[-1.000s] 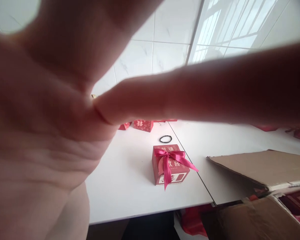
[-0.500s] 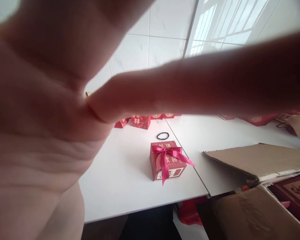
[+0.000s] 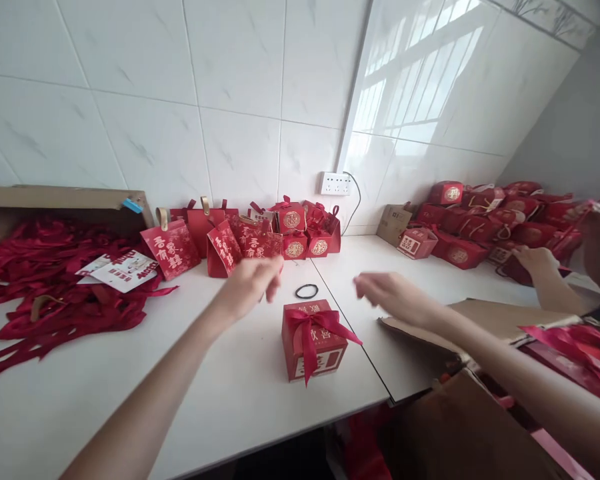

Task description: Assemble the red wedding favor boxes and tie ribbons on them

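Note:
A red gift box [image 3: 314, 340] with a tied pink-red ribbon bow stands upright near the table's front edge. Above its left side hovers my left hand [image 3: 253, 283], fingers loosely bent and nothing visible in them. My right hand [image 3: 393, 293] is in the air to the box's right, slightly blurred, with its fingers drooping and apparently empty. Neither hand touches the box. Just behind the box lies a black hair tie [image 3: 307, 291].
Red ribbons [image 3: 70, 293] spill from a cardboard box [image 3: 70, 197] at left. Red gift bags [image 3: 170, 248] line the wall. Many red boxes [image 3: 465, 253] are piled at right, near another person's hands [image 3: 537, 263]. An open carton [image 3: 460, 427] stands at front right.
A hand and an arm that covered much of the view close to the camera have moved away. Both my hands are now lower, on either side above the gift box, which stays put.

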Motion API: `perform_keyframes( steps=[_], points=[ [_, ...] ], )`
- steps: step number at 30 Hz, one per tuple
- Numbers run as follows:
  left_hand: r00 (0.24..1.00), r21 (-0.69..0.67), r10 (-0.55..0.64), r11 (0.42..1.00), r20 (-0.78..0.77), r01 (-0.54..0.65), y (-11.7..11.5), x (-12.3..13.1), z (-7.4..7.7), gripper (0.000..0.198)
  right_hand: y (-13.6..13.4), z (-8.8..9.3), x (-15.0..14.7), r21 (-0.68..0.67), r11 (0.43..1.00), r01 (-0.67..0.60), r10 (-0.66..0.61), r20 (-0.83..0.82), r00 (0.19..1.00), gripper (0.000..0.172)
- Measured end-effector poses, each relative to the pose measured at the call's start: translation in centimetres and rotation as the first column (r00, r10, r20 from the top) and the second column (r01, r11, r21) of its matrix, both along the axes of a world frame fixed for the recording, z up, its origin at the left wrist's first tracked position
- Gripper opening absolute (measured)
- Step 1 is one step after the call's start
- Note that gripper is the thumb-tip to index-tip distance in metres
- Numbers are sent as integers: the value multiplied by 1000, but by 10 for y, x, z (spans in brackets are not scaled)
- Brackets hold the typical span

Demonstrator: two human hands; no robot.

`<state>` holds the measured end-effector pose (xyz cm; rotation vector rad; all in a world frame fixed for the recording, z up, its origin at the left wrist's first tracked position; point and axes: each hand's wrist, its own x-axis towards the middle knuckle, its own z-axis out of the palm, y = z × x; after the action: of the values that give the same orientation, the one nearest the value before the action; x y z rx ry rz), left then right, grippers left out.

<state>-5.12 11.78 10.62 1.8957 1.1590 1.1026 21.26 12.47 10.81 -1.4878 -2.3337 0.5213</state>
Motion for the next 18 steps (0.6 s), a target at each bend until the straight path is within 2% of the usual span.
perform_keyframes(
  steps=[2, 4, 5, 7, 10, 13, 18],
  points=[
    [979, -218, 64, 970, -192, -107, 12, 5, -39, 59, 3, -20, -4, -118, 993, -22, 22, -2, 1000, 48],
    [980, -335, 55, 935, -192, -118, 14, 8, -66, 64, 7, -37, -8, -253, 965, -66, 48, -74, 996, 53],
    [986, -369, 43, 924, -159, -100, 12, 11, -74, 65, 8, -42, -10, -300, 950, -90, 54, -125, 991, 53],
    [997, -399, 28, 915, -74, -55, 6, 16, -80, 62, 9, -48, -12, -326, 938, -119, 57, -194, 979, 54],
    [1000, -392, 23, 920, 13, -17, -1, 22, -76, 52, 7, -48, -13, -330, 933, -144, 73, -217, 974, 53],
    [996, -382, 30, 924, 81, 4, -2, 25, -76, 45, 7, -47, -13, -390, 904, -173, 70, -264, 962, 52],
    [986, -363, 3, 930, 166, 58, -3, 24, -82, 42, 11, -52, -13, -414, 904, -108, -15, -283, 959, 45]
  ],
)
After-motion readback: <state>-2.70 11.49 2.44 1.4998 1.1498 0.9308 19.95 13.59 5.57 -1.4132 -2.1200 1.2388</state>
